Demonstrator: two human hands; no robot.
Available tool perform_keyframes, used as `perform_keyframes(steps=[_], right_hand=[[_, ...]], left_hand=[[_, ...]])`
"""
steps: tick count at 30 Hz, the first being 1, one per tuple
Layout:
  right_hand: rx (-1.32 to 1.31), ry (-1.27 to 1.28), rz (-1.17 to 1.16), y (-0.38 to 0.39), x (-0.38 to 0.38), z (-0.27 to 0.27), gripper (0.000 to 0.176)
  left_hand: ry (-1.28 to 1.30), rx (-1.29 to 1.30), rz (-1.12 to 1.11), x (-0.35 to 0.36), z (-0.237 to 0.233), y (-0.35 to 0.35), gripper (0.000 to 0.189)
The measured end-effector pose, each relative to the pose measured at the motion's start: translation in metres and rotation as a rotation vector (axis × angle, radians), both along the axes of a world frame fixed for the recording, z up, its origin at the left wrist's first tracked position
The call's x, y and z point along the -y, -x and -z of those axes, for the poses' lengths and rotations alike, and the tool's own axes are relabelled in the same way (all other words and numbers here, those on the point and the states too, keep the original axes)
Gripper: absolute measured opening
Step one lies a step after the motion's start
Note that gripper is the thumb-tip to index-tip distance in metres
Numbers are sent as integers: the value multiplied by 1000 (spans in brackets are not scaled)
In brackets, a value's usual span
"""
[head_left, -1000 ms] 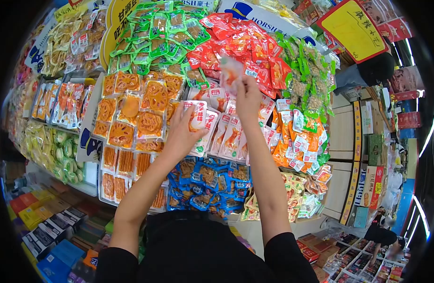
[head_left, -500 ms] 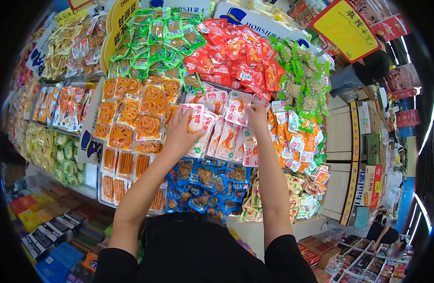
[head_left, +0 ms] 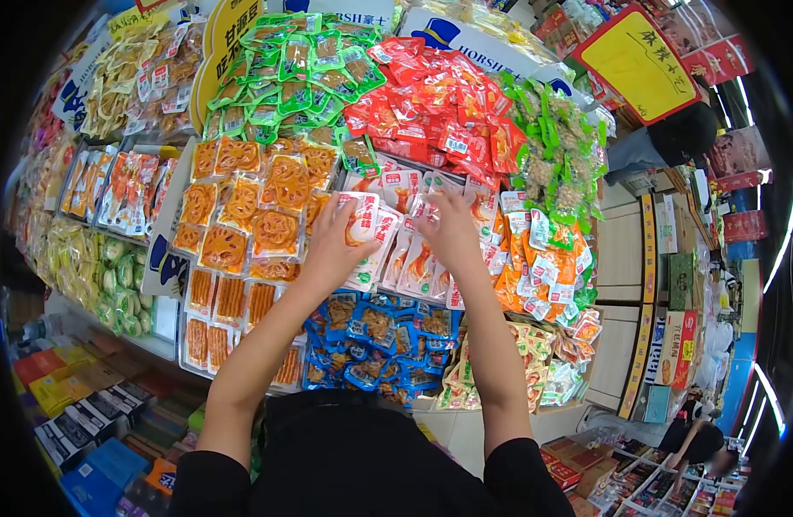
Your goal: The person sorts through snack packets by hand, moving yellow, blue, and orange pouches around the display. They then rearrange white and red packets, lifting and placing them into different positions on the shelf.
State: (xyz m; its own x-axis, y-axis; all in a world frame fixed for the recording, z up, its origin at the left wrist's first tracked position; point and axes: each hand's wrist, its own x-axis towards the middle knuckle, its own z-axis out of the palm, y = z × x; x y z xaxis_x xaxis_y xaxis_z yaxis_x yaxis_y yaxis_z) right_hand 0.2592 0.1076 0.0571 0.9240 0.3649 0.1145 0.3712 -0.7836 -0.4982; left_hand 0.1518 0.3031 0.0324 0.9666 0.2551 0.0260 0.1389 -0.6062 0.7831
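My left hand (head_left: 331, 252) grips the left side of a pink-and-white snack packet (head_left: 363, 221), thumb toward its lower edge. Other pink packets (head_left: 416, 265) lie in rows in the same compartment, some overlapping. Over their upper right part is my right hand (head_left: 451, 233), its fingers apart and their tips bent down at the packets. Whether those tips touch a packet is hard to make out. To the left of my left hand are clear packs of orange lotus-root slices (head_left: 276, 231). Blue snack packets (head_left: 379, 332) fill the compartment on the near side.
Red packets (head_left: 440, 103) and green-edged packets (head_left: 297, 65) are heaped at the back. Orange-and-white packets (head_left: 543, 267) lie to the right, beige ones (head_left: 508, 362) nearer me. A yellow price sign (head_left: 635, 65) hangs upper right. Another person (head_left: 698, 444) bends over boxes at lower right.
My right hand has left the upper edge of a packet and moved left, with its fingers spreading. My left hand keeps its hold on the pink packet, almost unmoved.
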Motion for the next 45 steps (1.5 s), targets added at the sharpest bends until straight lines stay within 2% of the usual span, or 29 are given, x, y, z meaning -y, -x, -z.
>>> perform_keyframes(steps=[2,6,12,14,15,17,18,20,21,23,24,28,30,32,34,35,36,38,39,40,42,43,45], right_hand=[[206,163,-191,8,1,3,34],[146,190,-206,-9,7,20,36],[121,16,-213,-20,2,11,29],[-43,-93,-150,-27,-14,5,25],[-41,-92,-147,-30,-23,7,25],[185,-15,-264,-38,-42,13,23],[184,-17,-265,-42,-47,14,23],[201,172,-307,-49,-59,18,30],[200,169,-312,-54,-63,18,30],[112,418,-306,-65,-70,14,29],[113,419,-312,-69,-71,11,29],[200,369,-381,-72,-67,-10,17],[525,41,-490,-78,-62,-20,12],[569,-42,-482,-76,-53,-41,10],[319,-67,-347,-63,-39,-69,11],[249,-183,-271,-61,-29,-69,11],[250,-183,-270,-55,-21,-79,11],[-277,-280,-115,-45,-3,-99,12],[-324,-163,-139,-45,8,-96,15],[-323,-163,-134,-45,16,-78,15],[-195,-23,-355,-42,26,-45,19],[-229,90,-282,-34,26,-35,23],[-291,99,-260,-26,14,-17,23]], left_hand=[[12,-12,12,-2,0,0,78],[7,-14,20,-2,1,0,79],[2,-4,26,-3,-1,2,78],[3,-10,7,-2,-3,0,77],[3,-8,11,-1,-4,-1,77],[-34,-4,14,-1,-4,-1,76],[-36,-4,13,-1,-4,-1,76],[-30,1,16,-1,-3,0,76],[-33,0,11,-1,-2,0,76],[-39,-8,24,-2,-2,0,76],[-37,-8,18,-2,-2,-1,76],[-38,6,22,-2,1,1,75],[-51,4,23,0,2,0,75],[-52,-1,23,0,0,0,75],[-56,-10,27,1,-2,0,75],[-60,-4,26,1,-1,0,75],[-63,1,24,0,0,0,75],[-66,2,24,-1,2,-1,75],[-69,2,26,0,3,0,75],[-68,3,31,0,3,0,75],[-101,7,25,1,3,-1,75],[-102,9,30,1,3,-2,75],[-95,1,30,1,2,-1,76]])
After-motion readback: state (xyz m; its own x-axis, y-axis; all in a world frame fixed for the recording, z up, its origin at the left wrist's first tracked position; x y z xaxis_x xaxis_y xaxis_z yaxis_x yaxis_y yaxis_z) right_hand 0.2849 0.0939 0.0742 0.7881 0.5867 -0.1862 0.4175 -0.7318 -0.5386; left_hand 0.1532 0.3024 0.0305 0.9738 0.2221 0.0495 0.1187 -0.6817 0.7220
